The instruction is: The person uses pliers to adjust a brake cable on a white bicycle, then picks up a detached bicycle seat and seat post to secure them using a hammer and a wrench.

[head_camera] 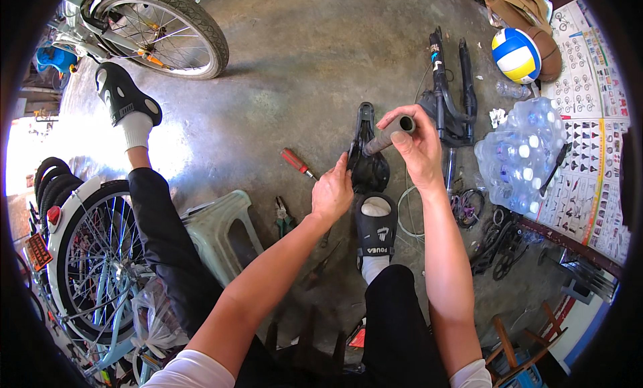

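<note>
A black bicycle fork [369, 174] stands before me, its bare grey steerer tube [384, 141] slanting up towards the camera with the hollow end showing. My right hand [421, 154] holds that tube near its open end, thumb on one side and fingers on the other. Lower down, my left hand [333, 194] grips the dark edge of the fork; its fingertips are partly hidden. On the concrete to the left lie a red-handled screwdriver [295, 161] and green-handled pliers [283, 218].
Another black fork [440, 86] lies at upper right, near a volleyball [516, 55] and wrapped water bottles [522, 154]. A plastic stool [221, 232] stands left of my arms. Bicycle wheels [211, 51] and a parked bicycle [63, 267] flank my left leg. Loose cable [403, 222] coils beside my shoe.
</note>
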A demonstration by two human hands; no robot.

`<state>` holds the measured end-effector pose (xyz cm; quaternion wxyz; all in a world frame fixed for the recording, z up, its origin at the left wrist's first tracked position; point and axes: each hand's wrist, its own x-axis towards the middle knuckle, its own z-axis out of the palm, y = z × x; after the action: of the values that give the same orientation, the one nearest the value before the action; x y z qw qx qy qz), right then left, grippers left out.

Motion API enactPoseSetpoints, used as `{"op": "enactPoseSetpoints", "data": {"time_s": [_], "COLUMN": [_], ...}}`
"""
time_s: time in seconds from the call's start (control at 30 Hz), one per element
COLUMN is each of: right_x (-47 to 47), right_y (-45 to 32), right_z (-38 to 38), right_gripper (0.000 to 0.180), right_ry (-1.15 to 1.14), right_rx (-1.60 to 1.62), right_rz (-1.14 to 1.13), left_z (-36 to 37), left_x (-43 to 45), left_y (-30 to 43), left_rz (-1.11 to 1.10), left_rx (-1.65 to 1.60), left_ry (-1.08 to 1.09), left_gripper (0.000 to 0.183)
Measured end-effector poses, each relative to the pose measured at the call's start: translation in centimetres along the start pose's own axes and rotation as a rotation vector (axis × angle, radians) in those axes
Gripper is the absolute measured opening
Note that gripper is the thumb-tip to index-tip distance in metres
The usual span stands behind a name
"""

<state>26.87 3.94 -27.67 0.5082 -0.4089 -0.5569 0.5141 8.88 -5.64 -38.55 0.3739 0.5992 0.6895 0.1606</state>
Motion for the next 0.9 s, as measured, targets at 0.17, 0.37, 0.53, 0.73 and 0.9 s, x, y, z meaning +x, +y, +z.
{"op": "enactPoseSetpoints", "data": {"time_s": [0.17,0.37,0.53,0.73,0.9], "right_x": [0.5,0.7,0.6,0.8,0.8], "right_y": [0.0,0.4,0.2,0.4,0.6], "right_z": [0.5,1.3,1.9,2.3,4.2], "right_gripper": [0.022,0.023,0.024,0.025,0.029], "right_ry": [0.091,0.134,0.133,0.227,0.285], "right_rx": [0.245,0.394,0.359,0.314,0.216], "right_rz": [0.066,0.078,0.079,0.035,0.070], "left_z": [0.1,1.5,1.9,1.2,1.1], "left_x": [0.1,-0.6,-1.3,0.5,0.8], "left_y": [0.7,1.1,1.9,3.6,3.6], "left_rz": [0.021,0.006,-0.012,-0.141,-0.167], "left_rx": [0.047,0.117,0.157,0.400,0.431], "left_ry": [0.006,0.002,0.007,-0.234,-0.323], "left_gripper": [0.053,0.059,0.062,0.083,0.091]}}
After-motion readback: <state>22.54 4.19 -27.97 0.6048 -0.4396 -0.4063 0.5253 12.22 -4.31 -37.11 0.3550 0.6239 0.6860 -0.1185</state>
